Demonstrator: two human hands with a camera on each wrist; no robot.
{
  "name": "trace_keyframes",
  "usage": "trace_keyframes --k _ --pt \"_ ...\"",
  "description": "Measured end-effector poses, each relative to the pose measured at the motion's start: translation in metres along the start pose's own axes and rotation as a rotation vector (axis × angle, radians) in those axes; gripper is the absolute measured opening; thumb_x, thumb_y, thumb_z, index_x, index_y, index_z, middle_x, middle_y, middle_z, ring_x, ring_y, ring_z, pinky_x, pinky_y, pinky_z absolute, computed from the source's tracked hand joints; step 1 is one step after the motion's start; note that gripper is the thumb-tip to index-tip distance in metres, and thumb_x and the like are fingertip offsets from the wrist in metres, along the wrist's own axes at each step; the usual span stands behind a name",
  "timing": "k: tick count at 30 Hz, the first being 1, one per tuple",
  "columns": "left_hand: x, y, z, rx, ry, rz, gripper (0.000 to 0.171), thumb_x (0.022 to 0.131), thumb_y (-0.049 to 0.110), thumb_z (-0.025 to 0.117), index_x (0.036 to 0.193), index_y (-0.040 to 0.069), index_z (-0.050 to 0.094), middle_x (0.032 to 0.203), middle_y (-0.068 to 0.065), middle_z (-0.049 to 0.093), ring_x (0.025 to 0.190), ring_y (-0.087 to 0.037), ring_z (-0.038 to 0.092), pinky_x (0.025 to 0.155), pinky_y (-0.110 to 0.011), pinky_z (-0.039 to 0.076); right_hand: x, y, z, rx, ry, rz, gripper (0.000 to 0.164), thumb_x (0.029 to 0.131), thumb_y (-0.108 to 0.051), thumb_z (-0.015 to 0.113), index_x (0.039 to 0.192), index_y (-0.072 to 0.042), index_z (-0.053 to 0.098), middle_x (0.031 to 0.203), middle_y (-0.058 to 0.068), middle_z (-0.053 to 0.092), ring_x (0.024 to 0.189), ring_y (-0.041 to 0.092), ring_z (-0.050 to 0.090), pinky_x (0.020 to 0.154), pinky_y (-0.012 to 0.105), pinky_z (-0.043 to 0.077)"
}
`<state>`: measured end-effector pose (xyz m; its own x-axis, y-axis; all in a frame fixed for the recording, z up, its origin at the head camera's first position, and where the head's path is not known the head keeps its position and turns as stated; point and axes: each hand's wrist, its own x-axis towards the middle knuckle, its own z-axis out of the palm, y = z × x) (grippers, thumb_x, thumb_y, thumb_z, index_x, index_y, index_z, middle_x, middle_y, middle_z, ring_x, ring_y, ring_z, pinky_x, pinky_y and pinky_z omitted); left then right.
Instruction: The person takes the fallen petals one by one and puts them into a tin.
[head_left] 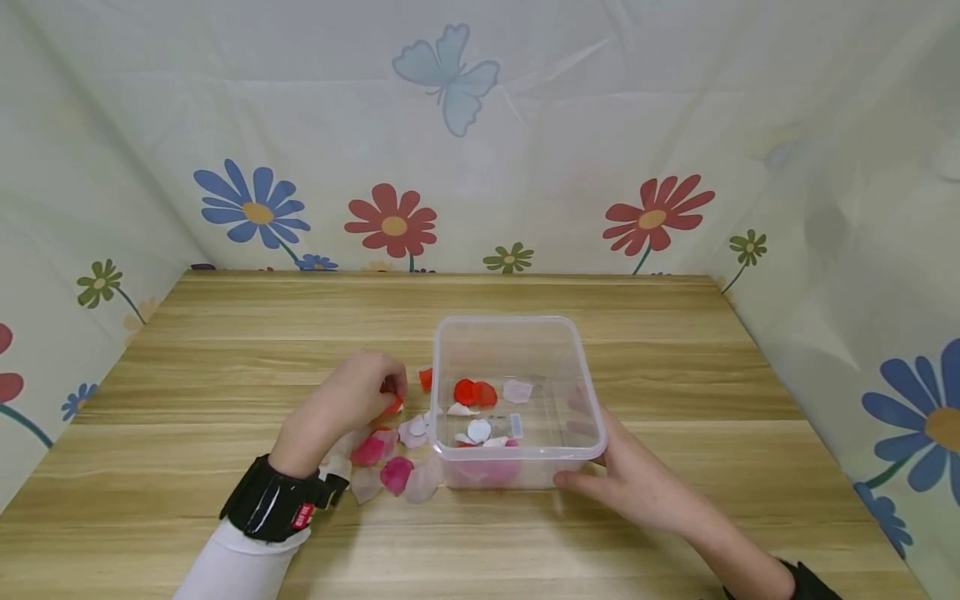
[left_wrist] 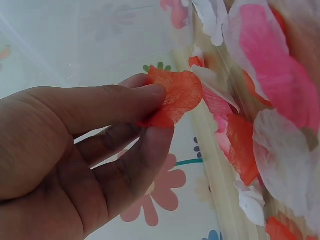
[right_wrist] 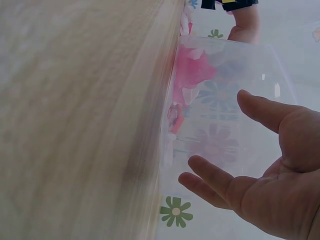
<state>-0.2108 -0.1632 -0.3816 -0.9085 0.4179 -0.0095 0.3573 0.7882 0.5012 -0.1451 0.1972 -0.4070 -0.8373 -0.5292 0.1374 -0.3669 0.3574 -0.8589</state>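
My left hand (head_left: 347, 400) pinches an orange-red fabric petal (left_wrist: 181, 94) between thumb and fingers, left of a clear plastic box (head_left: 510, 342). Loose petals lie beneath and beside that hand, among them a deep pink petal (head_left: 397, 475) and a pale petal (head_left: 366, 483). Inside the open-topped box are several petals, including a red petal (head_left: 466, 392), a white petal (head_left: 478, 430) and a pink petal (right_wrist: 195, 70) seen through the wall. At the box's right side rests my right hand (head_left: 633, 471), its thumb near the front corner and its fingers spread along the wall.
The box stands on a wood-grain table (head_left: 637, 333). Behind the table and along both sides hangs a pale curtain (head_left: 540, 167) printed with flowers and a butterfly. Another red petal (head_left: 426, 380) lies against the box's left side.
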Motion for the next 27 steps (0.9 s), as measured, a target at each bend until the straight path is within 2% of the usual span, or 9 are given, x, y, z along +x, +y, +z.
trace_keyframes --k 8,13,19,27 --pt "-0.002 0.003 -0.006 0.002 0.025 -0.009 0.012 0.087 -0.006 0.075 0.09 0.005 0.073 0.082 -0.002 0.063 0.078 -0.022 0.057 0.074 -0.035 0.055 0.001 0.001 0.0 -0.006 0.005 -0.002 0.104 0.086 -0.005 0.083 0.164 -0.013 0.015 0.154 0.025 0.036 0.132 0.044 0.048 0.102 0.053 0.046" --pt "-0.004 0.009 -0.011 -0.013 0.088 -0.004 0.011 0.087 -0.004 0.077 0.092 0.006 0.074 0.084 -0.002 0.064 0.078 -0.023 0.058 0.074 -0.035 0.056 0.001 0.001 0.0 -0.004 0.005 0.01 0.104 0.085 -0.004 0.083 0.163 -0.011 0.015 0.154 0.026 0.036 0.132 0.044 0.048 0.102 0.053 0.046" --pt "-0.005 0.018 -0.014 -0.029 0.226 0.026 0.013 0.087 -0.003 0.078 0.094 0.007 0.075 0.09 -0.005 0.066 0.08 -0.022 0.06 0.075 -0.035 0.059 0.001 0.0 0.0 -0.001 -0.001 0.025 0.105 0.086 -0.006 0.083 0.164 -0.01 0.013 0.156 0.025 0.033 0.134 0.045 0.046 0.102 0.054 0.046" --pt "-0.006 0.028 -0.015 -0.076 0.476 0.152 0.014 0.085 -0.002 0.082 0.096 0.005 0.075 0.092 -0.004 0.07 0.079 -0.019 0.064 0.072 -0.034 0.06 0.001 0.0 0.0 -0.012 0.004 0.03 0.105 0.086 -0.008 0.083 0.164 -0.01 0.013 0.157 0.025 0.033 0.135 0.044 0.046 0.102 0.053 0.046"
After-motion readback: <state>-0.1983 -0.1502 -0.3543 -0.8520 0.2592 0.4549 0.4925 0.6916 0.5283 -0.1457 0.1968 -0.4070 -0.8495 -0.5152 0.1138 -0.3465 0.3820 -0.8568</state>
